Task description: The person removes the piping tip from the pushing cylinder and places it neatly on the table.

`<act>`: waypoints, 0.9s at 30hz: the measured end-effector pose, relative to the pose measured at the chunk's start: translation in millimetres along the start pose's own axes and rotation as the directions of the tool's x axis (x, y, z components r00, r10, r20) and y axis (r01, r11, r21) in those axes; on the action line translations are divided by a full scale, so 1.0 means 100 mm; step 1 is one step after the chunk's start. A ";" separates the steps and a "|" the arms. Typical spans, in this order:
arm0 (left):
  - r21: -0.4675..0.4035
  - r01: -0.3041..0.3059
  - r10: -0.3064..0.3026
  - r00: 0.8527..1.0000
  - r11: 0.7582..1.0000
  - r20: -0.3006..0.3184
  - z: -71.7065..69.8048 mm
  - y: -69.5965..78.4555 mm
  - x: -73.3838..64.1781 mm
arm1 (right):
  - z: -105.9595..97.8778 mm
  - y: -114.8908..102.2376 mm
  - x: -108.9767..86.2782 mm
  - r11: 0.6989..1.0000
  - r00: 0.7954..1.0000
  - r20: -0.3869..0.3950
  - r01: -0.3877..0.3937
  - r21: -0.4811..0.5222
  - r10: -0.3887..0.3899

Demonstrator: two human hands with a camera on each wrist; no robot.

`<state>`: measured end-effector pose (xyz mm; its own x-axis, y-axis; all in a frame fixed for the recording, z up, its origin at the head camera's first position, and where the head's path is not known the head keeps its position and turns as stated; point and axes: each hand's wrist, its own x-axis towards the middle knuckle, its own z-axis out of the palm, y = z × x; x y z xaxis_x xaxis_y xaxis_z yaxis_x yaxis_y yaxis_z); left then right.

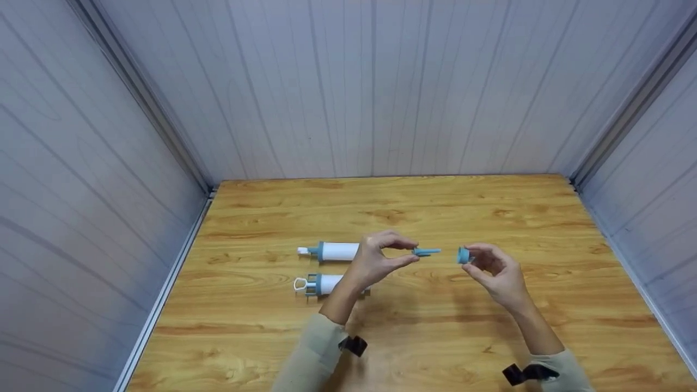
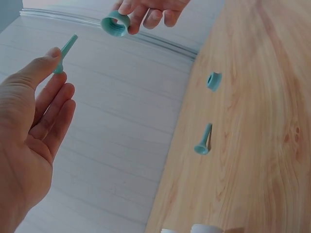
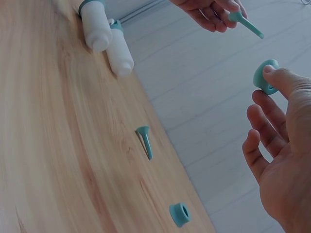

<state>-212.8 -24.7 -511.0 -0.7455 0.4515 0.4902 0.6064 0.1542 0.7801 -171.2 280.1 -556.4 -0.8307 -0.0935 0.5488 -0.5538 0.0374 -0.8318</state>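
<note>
In the head view my left hand (image 1: 375,258) reaches out over the table, thumb and fingers pinching a slim teal nozzle (image 2: 68,50) by its wide end. The narrow tip points toward my right hand (image 1: 500,276). That hand pinches a teal threaded ring cap (image 3: 261,76) between thumb and fingers, its open side facing the nozzle. A gap separates the two parts. Below them on the table lie a second teal nozzle (image 3: 146,141) and a second teal ring cap (image 2: 216,81), both seen in the wrist views.
Left of my hands, two white cylinders with teal collars lie side by side. The farther cylinder (image 1: 338,251) has a white-tipped end; the nearer cylinder (image 1: 328,283) carries a white loop handle (image 1: 300,284). My left forearm partly covers them. Pale panel walls (image 1: 348,87) enclose the wooden table (image 1: 261,348).
</note>
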 end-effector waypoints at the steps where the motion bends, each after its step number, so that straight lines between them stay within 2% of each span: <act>1: 0.000 0.006 -0.006 1.000 1.000 0.008 0.01 -0.01 0.00 | -0.02 0.00 0.00 1.000 1.000 -0.002 -0.003 -0.002 0.003; 6: 0.008 0.034 -0.034 0.998 0.999 0.044 0.03 -0.07 0.01 | -0.11 0.03 -0.02 0.999 0.999 -0.007 -0.032 -0.043 0.032; 14: -0.019 0.066 -0.064 0.993 0.998 0.098 0.10 -0.20 -0.02 | -0.26 0.14 -0.08 0.978 0.991 0.003 -0.128 -0.164 0.130; 21: -0.016 0.152 -0.149 0.982 0.988 0.114 0.22 -0.29 -0.09 | -0.36 0.24 -0.13 0.949 0.978 0.032 -0.193 -0.249 0.207; 27: 0.024 0.223 -0.224 0.965 0.974 0.138 0.31 -0.36 -0.13 | -0.43 0.28 -0.18 0.911 0.958 0.079 -0.234 -0.339 0.275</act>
<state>-216.4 -9.6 -557.9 -0.8171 0.5222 0.2442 0.4309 0.2718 0.8605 -174.1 326.0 -585.4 -0.9437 -0.1575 0.2908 -0.3300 0.3930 -0.8583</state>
